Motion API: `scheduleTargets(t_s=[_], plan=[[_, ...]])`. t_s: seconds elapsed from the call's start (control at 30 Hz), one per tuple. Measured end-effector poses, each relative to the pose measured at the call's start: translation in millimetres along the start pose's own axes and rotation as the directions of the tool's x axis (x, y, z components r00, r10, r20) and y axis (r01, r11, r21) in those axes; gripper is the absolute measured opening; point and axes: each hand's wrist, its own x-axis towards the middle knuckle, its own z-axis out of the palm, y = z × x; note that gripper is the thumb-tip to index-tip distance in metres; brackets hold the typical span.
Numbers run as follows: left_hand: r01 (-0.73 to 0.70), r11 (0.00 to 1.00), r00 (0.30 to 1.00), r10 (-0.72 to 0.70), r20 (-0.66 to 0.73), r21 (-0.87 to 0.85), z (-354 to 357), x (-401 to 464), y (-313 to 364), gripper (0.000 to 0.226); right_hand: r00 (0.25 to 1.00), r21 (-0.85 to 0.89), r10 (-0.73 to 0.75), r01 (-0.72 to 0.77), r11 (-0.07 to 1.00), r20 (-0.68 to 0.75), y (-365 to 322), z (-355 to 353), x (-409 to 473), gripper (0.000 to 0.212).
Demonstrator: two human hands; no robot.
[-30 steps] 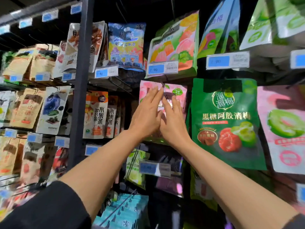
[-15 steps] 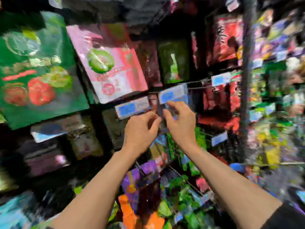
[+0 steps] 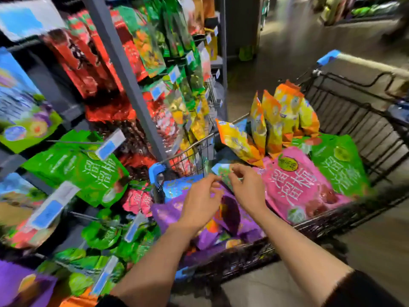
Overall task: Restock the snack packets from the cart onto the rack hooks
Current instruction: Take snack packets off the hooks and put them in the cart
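currently our left hand and right hand hover loosely curled, empty, over the cart. risk: blurry view, we snag the purple packet under the pink packet, spilling the pile.

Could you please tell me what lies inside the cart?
The cart holds orange packets standing at the back, a pink packet, a green packet and purple packets lying in front. Whatever lies beneath them is covered, partly by both hands.
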Motion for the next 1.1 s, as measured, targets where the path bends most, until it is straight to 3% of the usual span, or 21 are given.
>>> scheduleTargets(t_s=[0.17,0.33,0.47,0.53,0.67,0.73,0.9,1.0,1.07,1.1], plan=[[0.000,0.997,0.989,0.011,0.144,-0.076,77,32,-7,0.028,0.995,-0.195,0.095,-0.099,0.976,-0.031,71,-58,26,0.039],[0.059,0.988,0.979,-0.029,0.202,-0.144,143,54,-6,0.032,0.962,-0.434,0.237,-0.274,0.858,-0.137,126,-124,51,0.031],[0.124,0.987,0.964,-0.096,0.248,-0.100,180,64,-4,0.035,0.925,-0.560,0.377,-0.338,0.757,-0.048,146,-129,64,0.069],[0.177,0.982,0.950,-0.154,0.271,-0.062,192,64,-9,0.039,0.910,-0.620,0.408,-0.362,0.696,-0.073,147,-122,67,0.089],[0.366,0.930,0.900,-0.344,0.267,-0.038,201,60,-19,0.057,0.867,-0.667,0.492,-0.414,0.620,-0.081,143,-113,69,0.115],[0.461,0.881,0.869,-0.425,0.254,-0.102,207,60,-21,0.054,0.852,-0.632,0.519,-0.441,0.637,-0.071,146,-114,71,0.115],[0.581,0.786,0.811,-0.582,0.067,-0.210,213,63,-15,0.044,0.864,-0.627,0.503,-0.408,0.664,-0.029,145,-127,77,0.083],[0.675,0.605,0.682,-0.730,0.044,-0.422,218,65,-20,0.038,0.851,-0.624,0.525,-0.425,0.655,-0.029,145,-132,81,0.079],[0.690,0.400,0.599,-0.783,0.166,-0.603,220,66,-20,0.013,0.838,-0.594,0.545,-0.450,0.667,-0.022,150,-134,86,0.073],[0.686,0.322,0.578,-0.786,0.220,-0.652,222,67,-19,0.011,0.833,-0.584,0.553,-0.450,0.676,-0.001,153,-134,89,0.066]])
